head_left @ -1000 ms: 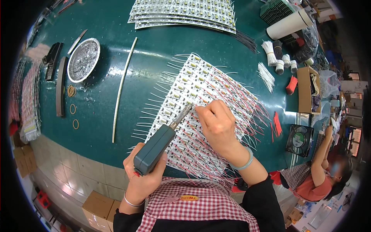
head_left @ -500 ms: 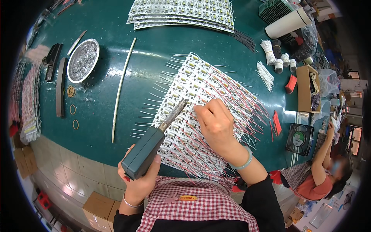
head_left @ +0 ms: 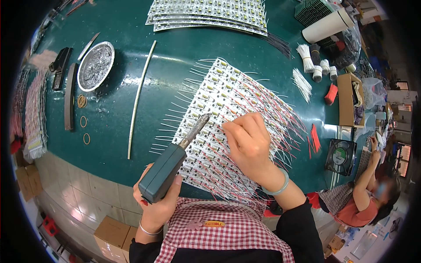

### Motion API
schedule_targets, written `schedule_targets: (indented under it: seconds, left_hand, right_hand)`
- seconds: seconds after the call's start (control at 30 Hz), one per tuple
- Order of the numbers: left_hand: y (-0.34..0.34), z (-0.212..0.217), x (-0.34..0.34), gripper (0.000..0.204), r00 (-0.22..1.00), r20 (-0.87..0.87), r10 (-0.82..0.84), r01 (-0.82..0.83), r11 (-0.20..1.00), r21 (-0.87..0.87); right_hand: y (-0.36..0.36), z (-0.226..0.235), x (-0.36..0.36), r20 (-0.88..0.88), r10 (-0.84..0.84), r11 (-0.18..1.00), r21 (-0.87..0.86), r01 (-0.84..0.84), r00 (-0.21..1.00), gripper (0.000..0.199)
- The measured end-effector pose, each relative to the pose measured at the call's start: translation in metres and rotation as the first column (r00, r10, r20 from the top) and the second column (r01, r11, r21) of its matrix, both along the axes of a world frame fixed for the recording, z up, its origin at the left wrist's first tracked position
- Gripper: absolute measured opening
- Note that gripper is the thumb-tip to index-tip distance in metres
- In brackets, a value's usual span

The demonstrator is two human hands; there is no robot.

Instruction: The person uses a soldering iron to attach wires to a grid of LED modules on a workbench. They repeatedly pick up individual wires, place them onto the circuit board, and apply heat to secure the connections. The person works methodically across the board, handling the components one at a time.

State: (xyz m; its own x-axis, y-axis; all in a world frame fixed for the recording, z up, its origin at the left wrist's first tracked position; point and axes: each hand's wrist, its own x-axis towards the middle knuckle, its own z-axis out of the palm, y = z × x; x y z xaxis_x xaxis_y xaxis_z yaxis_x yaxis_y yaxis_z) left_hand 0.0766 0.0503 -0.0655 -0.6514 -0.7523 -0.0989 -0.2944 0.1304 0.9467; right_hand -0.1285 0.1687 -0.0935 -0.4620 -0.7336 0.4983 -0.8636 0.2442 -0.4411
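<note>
My left hand [head_left: 158,199] is wrapped round the dark green handle of a soldering gun [head_left: 163,168]. Its worn metal tip points up and right, just over a sheet of white circuit boards [head_left: 199,125]. Close to the right of that tip, my right hand [head_left: 249,147] pinches a thin wire, mostly hidden by the fingers. Rows of small yellowish parts cover the sheet. White wires [head_left: 169,119] stick out along its left edge, while red and white wires [head_left: 272,111] lie over its right side.
Stacked circuit boards [head_left: 208,17] lie at the back. To the left are a silvery bowl [head_left: 95,66], a pale thin rod [head_left: 141,101] and rubber bands [head_left: 83,120]. Wire bundles [head_left: 305,59], a cardboard box [head_left: 346,101] and a fan [head_left: 341,158] stand right; another person [head_left: 362,201] sits beyond.
The soldering tip has drawn slightly left and down, away from my right fingers. My right hand has shifted a little right and down, still pinching.
</note>
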Motion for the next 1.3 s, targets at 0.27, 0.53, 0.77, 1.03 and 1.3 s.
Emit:
schedule_targets:
  seconds: [0.27, 0.53, 0.77, 1.03, 1.3]
  left_hand:
    - [-0.0005, 0.0008, 0.0006, 0.021, 0.997, -0.01, -0.079, 0.078, 0.994, -0.08]
    - [0.0003, -0.0013, 0.0028, 0.02, 0.997, -0.006, -0.079, 0.078, 0.993, -0.094]
    - [0.0007, -0.004, 0.0048, 0.017, 0.994, -0.009, -0.111, 0.109, 0.984, -0.142]
    - [0.0017, -0.0046, 0.0028, 0.013, 0.993, 0.023, -0.118, 0.12, 0.976, -0.179]
    - [0.001, -0.002, 0.0038, 0.014, 0.996, 0.024, -0.085, 0.088, 0.974, -0.206]
  right_hand:
    - [-0.0012, -0.0107, 0.0015, 0.025, -0.028, 1.0, -0.004, 0.028, 0.999, 0.015]
    - [0.0006, -0.0107, 0.0048, 0.068, -0.009, 1.0, 0.023, 0.008, 0.998, 0.014]
    - [0.0008, -0.0092, 0.0067, 0.072, -0.009, 0.999, 0.032, 0.006, 0.997, 0.014]
    - [0.0013, -0.0095, 0.0081, 0.062, -0.01, 0.999, 0.05, 0.007, 0.998, 0.015]
    - [0.0013, -0.0094, 0.0078, 0.06, -0.013, 0.999, 0.043, 0.01, 0.998, 0.016]
